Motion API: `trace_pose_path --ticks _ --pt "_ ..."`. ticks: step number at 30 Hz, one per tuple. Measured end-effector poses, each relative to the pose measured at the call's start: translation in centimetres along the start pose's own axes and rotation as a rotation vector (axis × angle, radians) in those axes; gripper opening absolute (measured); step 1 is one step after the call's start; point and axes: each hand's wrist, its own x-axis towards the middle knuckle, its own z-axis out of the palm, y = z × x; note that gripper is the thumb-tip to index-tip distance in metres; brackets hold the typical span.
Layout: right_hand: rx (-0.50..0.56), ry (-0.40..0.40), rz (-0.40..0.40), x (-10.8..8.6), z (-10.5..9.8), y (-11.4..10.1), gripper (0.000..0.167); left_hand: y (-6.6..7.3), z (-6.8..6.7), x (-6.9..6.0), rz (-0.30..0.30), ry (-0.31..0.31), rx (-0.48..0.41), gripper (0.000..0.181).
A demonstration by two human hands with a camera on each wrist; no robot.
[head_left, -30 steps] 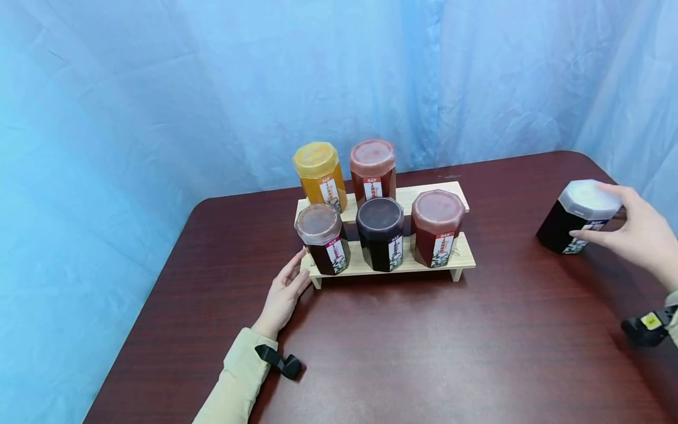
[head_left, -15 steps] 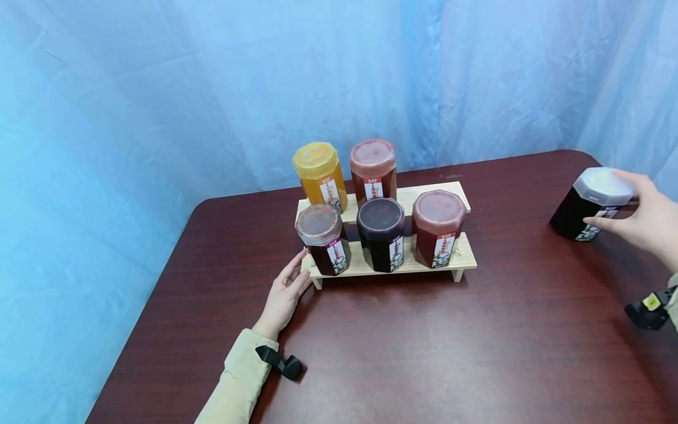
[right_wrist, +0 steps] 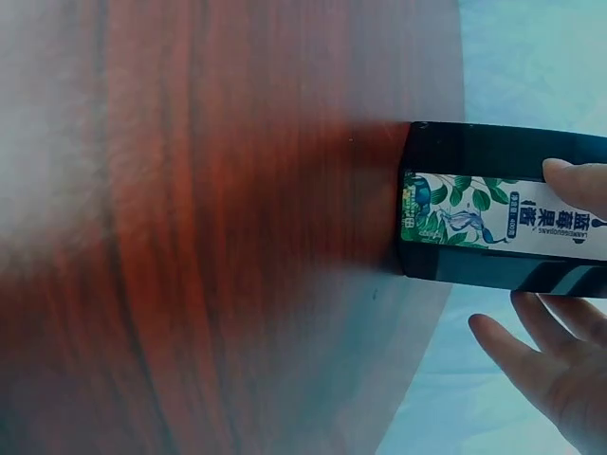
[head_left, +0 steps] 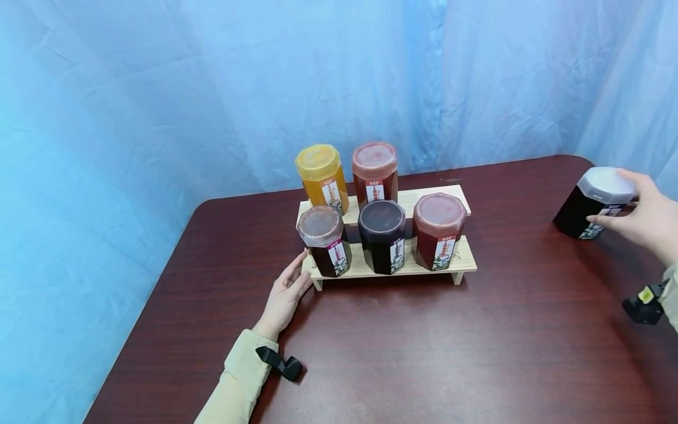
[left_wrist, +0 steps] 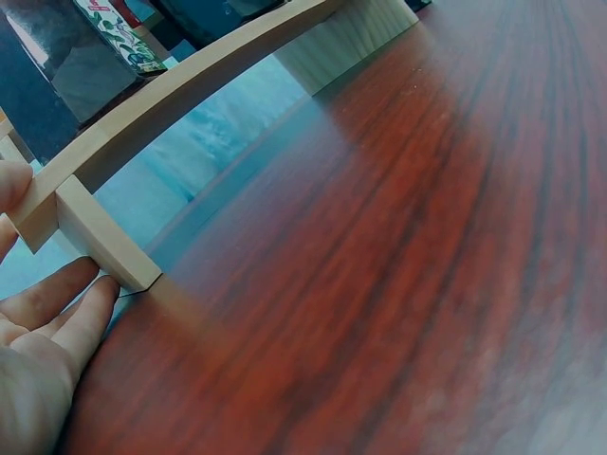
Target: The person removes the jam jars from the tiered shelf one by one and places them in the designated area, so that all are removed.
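Observation:
My right hand (head_left: 648,218) holds a dark, eight-sided jar of blueberry jam (right_wrist: 465,204) by its upper part, at the table's right side. Its thumb lies across the label; the other fingers are at the far side. The jar is upright, at or close to the tabletop. At the left end of a two-step wooden rack (head_left: 360,268), my left hand (head_left: 283,297) grips the lower step's corner. In the left wrist view its fingertips (left_wrist: 95,284) touch the rack's leg. The lower step bears a brownish jar (head_left: 328,247), a dark jar (head_left: 381,241) and a red jar (head_left: 438,232).
On the rack's upper step stand a yellow jar (head_left: 320,176) and another red jar (head_left: 375,171), with bare wood to their right. The dark red table (head_left: 450,353) reaches back to a pale blue curtain (head_left: 318,70). Each sleeve carries a black wrist camera (head_left: 281,363).
My right hand has carried the blueberry jam jar to the right and slightly back, mostly in the first half second. The left hand and the rack stay in place.

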Motion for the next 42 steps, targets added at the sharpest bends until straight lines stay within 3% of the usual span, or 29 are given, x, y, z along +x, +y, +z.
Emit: trace_pose_path --ticks 2,9,14,17,20,25,28,35,42 --pt "-0.016 0.002 0.022 0.0 0.0 -0.2 0.09 0.0 0.1 -0.1 0.0 0.0 -0.007 0.054" --pt "-0.059 0.021 0.062 1.6 0.8 3.3 0.092 -0.3 0.0 -0.2 0.004 -0.007 -0.019 0.053" --pt "-0.078 0.042 0.054 2.0 1.0 3.8 0.092 -0.4 -0.1 -0.1 0.005 -0.005 0.005 0.053" --pt "-0.034 0.019 0.039 2.1 0.8 3.7 0.093 -0.4 -0.1 -0.1 0.003 -0.008 0.018 0.054" --pt "-0.039 0.025 0.023 3.2 1.3 5.8 0.095 -0.4 0.0 -0.1 -0.001 -0.005 0.021 0.054" --pt "0.0 0.059 -0.007 5.8 2.6 11.0 0.104 -0.2 0.1 -0.1 -0.003 0.001 -0.004 0.053" --pt "0.034 0.084 -0.028 6.5 3.0 12.6 0.105 -0.2 0.2 -0.1 0.003 0.001 -0.017 0.053" --pt "0.048 0.138 -0.02 6.7 3.0 13.1 0.099 0.0 0.2 0.0 0.015 0.006 -0.013 0.052" --pt "-0.043 0.162 0.029 6.9 3.1 13.4 0.098 0.0 0.1 0.0 0.007 0.013 -0.006 0.053"
